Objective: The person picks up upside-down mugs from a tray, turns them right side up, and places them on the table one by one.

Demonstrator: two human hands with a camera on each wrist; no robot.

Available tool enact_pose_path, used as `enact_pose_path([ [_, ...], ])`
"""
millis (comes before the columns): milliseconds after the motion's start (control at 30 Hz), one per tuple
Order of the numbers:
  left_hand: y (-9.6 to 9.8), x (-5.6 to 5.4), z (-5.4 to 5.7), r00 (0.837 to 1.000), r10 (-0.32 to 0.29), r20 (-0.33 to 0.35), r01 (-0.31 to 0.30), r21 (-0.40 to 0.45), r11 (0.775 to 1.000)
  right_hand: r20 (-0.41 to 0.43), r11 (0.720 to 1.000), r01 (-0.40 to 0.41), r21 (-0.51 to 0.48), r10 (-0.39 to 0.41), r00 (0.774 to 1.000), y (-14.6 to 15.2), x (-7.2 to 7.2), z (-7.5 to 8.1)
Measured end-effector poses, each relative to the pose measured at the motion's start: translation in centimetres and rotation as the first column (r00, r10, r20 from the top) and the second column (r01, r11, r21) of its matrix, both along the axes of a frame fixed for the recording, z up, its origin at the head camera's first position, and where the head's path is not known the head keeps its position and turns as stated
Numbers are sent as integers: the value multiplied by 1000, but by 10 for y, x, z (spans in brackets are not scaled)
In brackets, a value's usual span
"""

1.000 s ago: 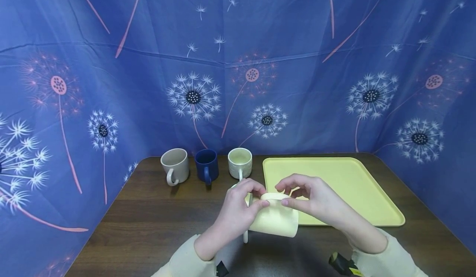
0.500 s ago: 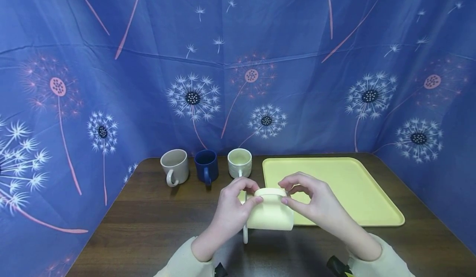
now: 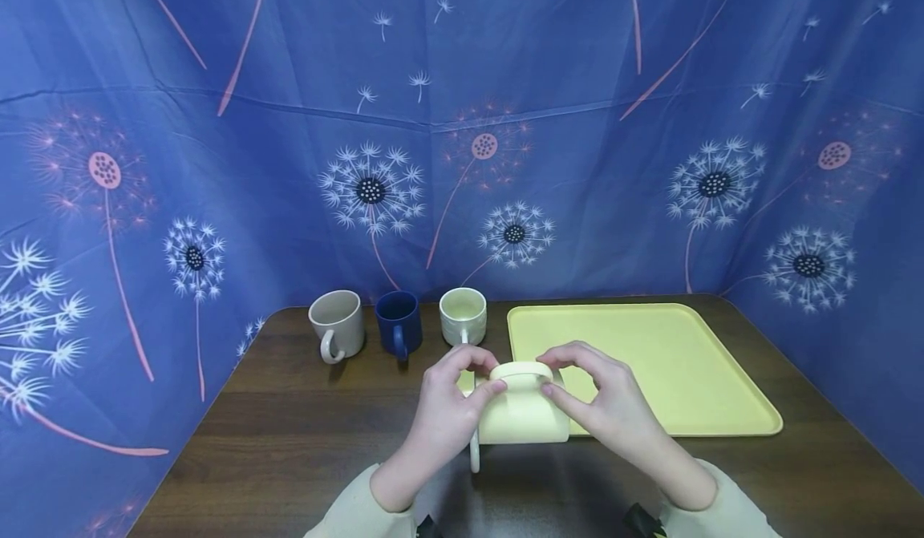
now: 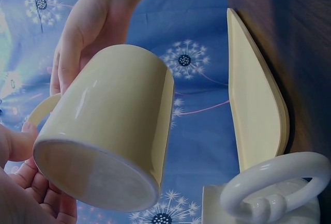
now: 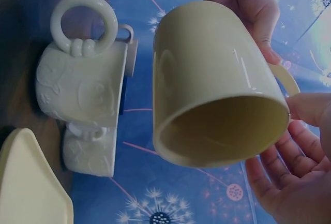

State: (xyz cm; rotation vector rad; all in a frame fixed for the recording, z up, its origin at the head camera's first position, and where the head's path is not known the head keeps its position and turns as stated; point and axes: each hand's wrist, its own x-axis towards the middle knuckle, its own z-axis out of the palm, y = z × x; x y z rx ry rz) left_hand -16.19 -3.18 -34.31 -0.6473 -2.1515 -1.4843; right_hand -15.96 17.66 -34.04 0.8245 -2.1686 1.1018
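Observation:
A pale yellow mug (image 3: 525, 422) is held on its side above the table, its handle (image 3: 521, 368) on top. My left hand (image 3: 446, 410) pinches one end of the handle between thumb and fingers. At the other end, my right hand (image 3: 613, 394) pinches it likewise. In the left wrist view the mug's pale base (image 4: 98, 177) shows; in the right wrist view its open mouth (image 5: 222, 131) appears on the right hand's side. Just behind, mostly hidden in the head view, stands a white mug (image 5: 83, 81) with a ring handle (image 3: 474, 451) and raised patterns.
Along the back left of the brown table (image 3: 289, 442) stand a grey mug (image 3: 342, 325), a dark blue mug (image 3: 401, 329) and a white patterned mug (image 3: 462, 321). A yellow tray (image 3: 650, 353) lies at the back right. A blue dandelion-print cloth (image 3: 577, 161) hangs behind.
The yellow mug has come level from a tilt and shifted slightly left, its handle now facing more squarely upward. Both hands have moved a little left with it.

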Motion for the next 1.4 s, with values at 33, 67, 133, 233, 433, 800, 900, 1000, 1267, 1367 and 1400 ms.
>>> enact_pose_path([
  [33,0,0,0,1000,-1,4,1,-1,1000,2,1000,4,-3,-4,1000,0,0,0],
  [67,0,0,0,1000,-2,7,2,-1,1000,5,1000,8,-6,-8,1000,0,0,-1],
  [133,0,0,-1,1000,-5,9,5,2,1000,17,1000,7,-14,-7,1000,0,0,-1],
  [233,0,0,-1,1000,-7,8,7,6,1000,22,1000,5,-22,-4,1000,0,0,-2],
  [433,-1,2,-1,999,-14,35,13,8,1000,33,999,-24,-49,26,999,0,1,-2],
  [800,-3,5,0,995,-31,98,31,2,1000,50,993,-88,-82,92,994,0,5,4],
  [900,-5,7,0,992,-40,116,43,-17,999,39,992,-92,-87,95,995,0,6,5],
  [1000,-6,8,1,991,-47,126,52,-37,998,25,992,-97,-77,99,995,0,5,6],
  [1267,-9,9,3,985,-77,152,89,-73,993,45,993,-110,-47,112,993,2,4,12],
  [1367,-10,9,5,980,-100,171,119,-105,987,38,994,-111,-8,111,993,3,5,14],
  [1400,-11,9,5,978,-111,179,134,-119,984,33,994,-111,10,111,993,3,5,15],
])
